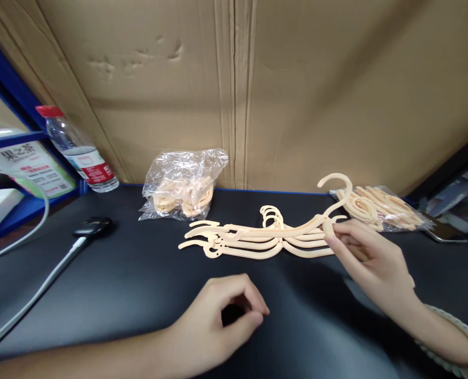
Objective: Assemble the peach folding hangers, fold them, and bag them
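Tan corrugated cardboard wall (pixel 158 116) at back; matte black flat tabletop (pixel 139 289) below it; loose stack of beige plastic clothes hangers (pixel 257 256) mid-table, arms overlapping, hooks to the back; clear plastic bag of beige parts (pixel 184 184) behind it to the left, another clear bag of beige pieces (pixel 399 209) to the right; right hand (pixel 376 258) pinches the neck end of one slim beige plastic hanger (pixel 315 225), hook up, one arm out over the stack; can't tell if it touches the stack; left hand (pixel 206 321) curled, thumb to fingertip, nothing visible in it, near side of the stack; my take: neck grip suits hook control, but the long arm may snag, so keep it level; left fingers could steady the far tip; pinch lightly, thin plastic probably flexes.
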A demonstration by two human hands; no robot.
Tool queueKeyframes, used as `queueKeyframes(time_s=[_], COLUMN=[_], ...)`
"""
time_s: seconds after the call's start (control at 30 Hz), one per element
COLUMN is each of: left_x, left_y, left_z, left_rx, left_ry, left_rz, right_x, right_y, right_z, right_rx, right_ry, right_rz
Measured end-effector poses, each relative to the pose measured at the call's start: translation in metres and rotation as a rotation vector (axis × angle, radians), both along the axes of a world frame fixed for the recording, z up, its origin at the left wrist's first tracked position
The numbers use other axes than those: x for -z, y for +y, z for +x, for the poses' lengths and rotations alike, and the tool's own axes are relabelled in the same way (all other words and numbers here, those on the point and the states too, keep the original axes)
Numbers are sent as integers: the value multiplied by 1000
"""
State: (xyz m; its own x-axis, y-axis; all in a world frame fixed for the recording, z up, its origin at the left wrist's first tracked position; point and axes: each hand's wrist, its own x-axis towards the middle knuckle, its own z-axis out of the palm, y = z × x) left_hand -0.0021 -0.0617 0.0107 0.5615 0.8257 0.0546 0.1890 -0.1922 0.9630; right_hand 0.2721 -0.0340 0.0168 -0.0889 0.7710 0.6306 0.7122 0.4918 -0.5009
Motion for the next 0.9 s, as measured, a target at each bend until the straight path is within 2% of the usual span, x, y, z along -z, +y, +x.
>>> queueKeyframes(time_s=[0.1,0.2,0.37,0.53,0.73,0.9], left_x=[-6,-7,-2,-3,-1,7], left_y=[-5,-5,-2,-1,1,5], left_z=[-1,-3,-4,-3,-5,-8], left_rx=[166,229,224,226,210,166], left_ry=[144,190,227,244,382,506], left_rz=[224,316,360,447,564,604], right_x=[0,6,18,17,31,42], right_y=[-1,0,5,1,0,7], right_z=[-4,-7,-6,-6,-6,-4], right_rx=[-56,-121,-196,-213,-94,-58], right_ry=[-73,-153,-273,-334,-614,-741], right_rz=[-7,-32,-81,-111,-117,-214])
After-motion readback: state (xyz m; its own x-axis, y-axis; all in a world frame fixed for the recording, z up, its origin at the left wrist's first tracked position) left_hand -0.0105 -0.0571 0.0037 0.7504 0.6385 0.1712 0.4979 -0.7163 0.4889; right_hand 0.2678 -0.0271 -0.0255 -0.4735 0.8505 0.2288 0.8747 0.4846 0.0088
